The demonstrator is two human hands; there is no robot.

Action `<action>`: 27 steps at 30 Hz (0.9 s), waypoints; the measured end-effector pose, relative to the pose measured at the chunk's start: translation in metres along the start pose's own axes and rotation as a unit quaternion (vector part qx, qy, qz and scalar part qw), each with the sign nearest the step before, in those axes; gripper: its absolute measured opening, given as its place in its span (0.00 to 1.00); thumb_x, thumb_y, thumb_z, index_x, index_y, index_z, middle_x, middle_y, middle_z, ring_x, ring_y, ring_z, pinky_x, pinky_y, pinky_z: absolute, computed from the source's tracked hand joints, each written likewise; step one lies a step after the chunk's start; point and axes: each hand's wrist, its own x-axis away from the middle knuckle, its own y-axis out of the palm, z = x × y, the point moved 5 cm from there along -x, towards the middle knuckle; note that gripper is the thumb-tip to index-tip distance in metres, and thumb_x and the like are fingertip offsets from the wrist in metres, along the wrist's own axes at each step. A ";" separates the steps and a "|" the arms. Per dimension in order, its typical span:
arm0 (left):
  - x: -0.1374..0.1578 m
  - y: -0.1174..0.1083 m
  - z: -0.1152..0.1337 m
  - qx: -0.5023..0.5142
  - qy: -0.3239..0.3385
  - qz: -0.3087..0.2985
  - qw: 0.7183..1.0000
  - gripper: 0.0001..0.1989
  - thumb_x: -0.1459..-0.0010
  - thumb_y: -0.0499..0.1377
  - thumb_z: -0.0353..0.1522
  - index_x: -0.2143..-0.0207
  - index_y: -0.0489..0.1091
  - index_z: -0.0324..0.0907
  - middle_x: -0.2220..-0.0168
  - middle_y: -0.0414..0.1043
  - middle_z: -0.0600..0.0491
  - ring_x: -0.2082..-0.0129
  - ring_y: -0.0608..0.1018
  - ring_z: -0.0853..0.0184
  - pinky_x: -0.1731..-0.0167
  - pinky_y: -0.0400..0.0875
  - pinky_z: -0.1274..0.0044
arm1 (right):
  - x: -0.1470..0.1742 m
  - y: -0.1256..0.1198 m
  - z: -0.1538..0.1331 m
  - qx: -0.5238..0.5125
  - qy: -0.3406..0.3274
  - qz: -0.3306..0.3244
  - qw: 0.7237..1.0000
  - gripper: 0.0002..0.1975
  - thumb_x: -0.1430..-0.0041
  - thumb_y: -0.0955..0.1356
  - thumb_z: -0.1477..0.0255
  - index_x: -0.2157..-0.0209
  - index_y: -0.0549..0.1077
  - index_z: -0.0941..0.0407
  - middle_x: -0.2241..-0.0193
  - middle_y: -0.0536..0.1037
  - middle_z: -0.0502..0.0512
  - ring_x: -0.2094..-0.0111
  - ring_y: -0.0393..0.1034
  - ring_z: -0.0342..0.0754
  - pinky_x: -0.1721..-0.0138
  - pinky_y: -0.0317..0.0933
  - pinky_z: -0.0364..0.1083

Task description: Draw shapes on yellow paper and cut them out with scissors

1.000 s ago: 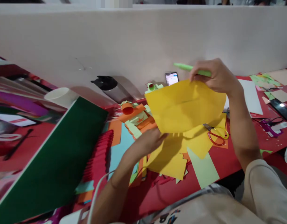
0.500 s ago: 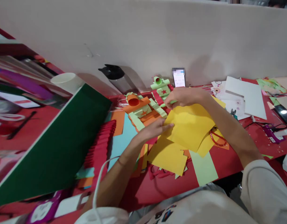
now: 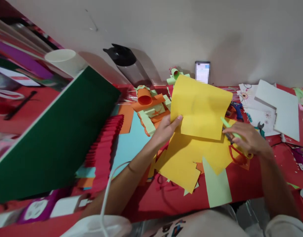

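My left hand pinches the left edge of a yellow paper sheet and holds it up, curved, over the red table. My right hand grips a light green pen and rests low at the sheet's right corner, just above red-handled scissors. More yellow sheets and a pale green strip lie under the raised one.
A dark green board leans at the left beside folded red paper. Orange and green paper figures, a steel bottle, a white cup and a phone stand by the wall. White sheets lie at the right.
The yellow sheet, which lay flat half a second ago, is lifted again by my left hand. My right hand moved from the sheet's top down to its right corner near the scissors.
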 end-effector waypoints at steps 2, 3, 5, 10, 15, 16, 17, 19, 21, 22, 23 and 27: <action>0.002 0.002 0.000 0.023 0.010 0.016 1.000 0.30 0.41 0.65 0.58 0.53 0.79 0.41 0.55 0.84 0.46 0.58 0.84 0.55 0.58 0.80 0.69 | 0.008 0.023 0.005 0.018 -0.006 -0.074 0.997 0.27 0.24 0.59 0.51 0.49 0.81 0.55 0.64 0.83 0.60 0.63 0.77 0.54 0.59 0.66 0.52; 0.003 0.003 0.000 0.031 0.014 0.025 0.999 0.31 0.41 0.65 0.59 0.53 0.79 0.41 0.55 0.84 0.45 0.57 0.85 0.55 0.57 0.80 0.68 | 0.010 0.033 0.007 0.024 -0.005 -0.095 0.995 0.28 0.24 0.60 0.50 0.48 0.80 0.57 0.62 0.84 0.61 0.61 0.77 0.55 0.57 0.67 0.53; 0.005 0.003 -0.001 0.034 0.023 0.046 0.998 0.31 0.41 0.65 0.59 0.53 0.79 0.42 0.54 0.84 0.46 0.57 0.85 0.55 0.56 0.81 0.68 | 0.011 0.048 0.011 0.041 0.011 -0.121 0.992 0.28 0.25 0.61 0.50 0.47 0.80 0.57 0.61 0.84 0.63 0.58 0.78 0.57 0.55 0.67 0.53; 0.010 0.003 0.002 0.007 0.061 0.095 0.994 0.29 0.36 0.61 0.57 0.53 0.78 0.42 0.52 0.84 0.45 0.51 0.84 0.54 0.50 0.80 0.66 | 0.009 0.063 0.009 0.021 0.011 -0.159 0.987 0.21 0.24 0.63 0.55 0.52 0.81 0.55 0.63 0.85 0.59 0.60 0.79 0.54 0.56 0.66 0.51; 0.014 -0.002 0.011 0.012 0.103 0.161 0.982 0.26 0.35 0.62 0.54 0.51 0.78 0.42 0.51 0.83 0.45 0.47 0.83 0.52 0.46 0.80 0.64 | 0.008 0.062 0.012 -0.002 0.070 -0.141 0.987 0.19 0.24 0.63 0.57 0.53 0.82 0.52 0.62 0.86 0.57 0.60 0.81 0.53 0.54 0.67 0.50; 0.015 -0.003 0.013 0.023 0.111 0.177 0.978 0.26 0.35 0.62 0.54 0.50 0.77 0.42 0.50 0.83 0.44 0.46 0.83 0.52 0.46 0.79 0.64 | 0.007 0.063 0.012 0.000 0.081 -0.148 0.986 0.19 0.24 0.63 0.57 0.52 0.82 0.51 0.60 0.87 0.57 0.58 0.81 0.53 0.53 0.68 0.50; 0.016 -0.004 0.015 0.033 0.121 0.192 0.973 0.27 0.35 0.62 0.54 0.50 0.77 0.42 0.49 0.82 0.44 0.45 0.82 0.52 0.45 0.79 0.64 | 0.006 0.065 0.011 0.002 0.088 -0.165 0.982 0.18 0.24 0.63 0.58 0.49 0.82 0.50 0.56 0.87 0.57 0.54 0.81 0.54 0.50 0.68 0.51; 0.018 -0.003 0.020 0.041 0.139 0.214 0.966 0.27 0.36 0.63 0.53 0.48 0.76 0.41 0.48 0.82 0.43 0.43 0.81 0.52 0.43 0.78 0.63 | 0.005 0.066 0.011 0.024 0.109 -0.186 0.976 0.19 0.24 0.64 0.58 0.41 0.79 0.48 0.48 0.85 0.57 0.47 0.79 0.57 0.47 0.68 0.53; 0.018 0.002 0.023 0.035 0.137 0.201 0.969 0.25 0.38 0.66 0.49 0.47 0.76 0.41 0.49 0.82 0.44 0.44 0.81 0.53 0.42 0.77 0.63 | 0.007 0.057 0.014 0.068 0.156 -0.159 0.972 0.21 0.24 0.63 0.59 0.36 0.74 0.48 0.41 0.81 0.58 0.41 0.76 0.59 0.45 0.67 0.53; 0.017 0.005 0.023 0.030 0.127 0.181 0.975 0.25 0.39 0.67 0.47 0.47 0.76 0.42 0.50 0.82 0.44 0.45 0.82 0.53 0.42 0.77 0.62 | 0.011 0.050 0.017 0.099 0.192 -0.145 0.966 0.22 0.24 0.63 0.60 0.34 0.72 0.48 0.39 0.80 0.60 0.40 0.75 0.60 0.46 0.67 0.53; 0.016 0.009 0.022 0.026 0.114 0.160 0.980 0.24 0.40 0.68 0.46 0.47 0.76 0.42 0.50 0.83 0.44 0.46 0.82 0.53 0.42 0.77 0.62 | 0.016 0.043 0.020 0.131 0.232 -0.139 0.954 0.23 0.25 0.65 0.60 0.33 0.69 0.49 0.40 0.79 0.62 0.41 0.76 0.61 0.47 0.66 0.53; 0.013 0.022 0.015 0.034 0.072 0.110 0.991 0.24 0.41 0.67 0.45 0.47 0.77 0.39 0.46 0.82 0.41 0.43 0.81 0.50 0.42 0.76 0.60 | 0.036 0.029 0.024 0.210 0.340 -0.212 0.892 0.30 0.32 0.72 0.61 0.32 0.66 0.50 0.47 0.83 0.64 0.48 0.79 0.64 0.55 0.64 0.51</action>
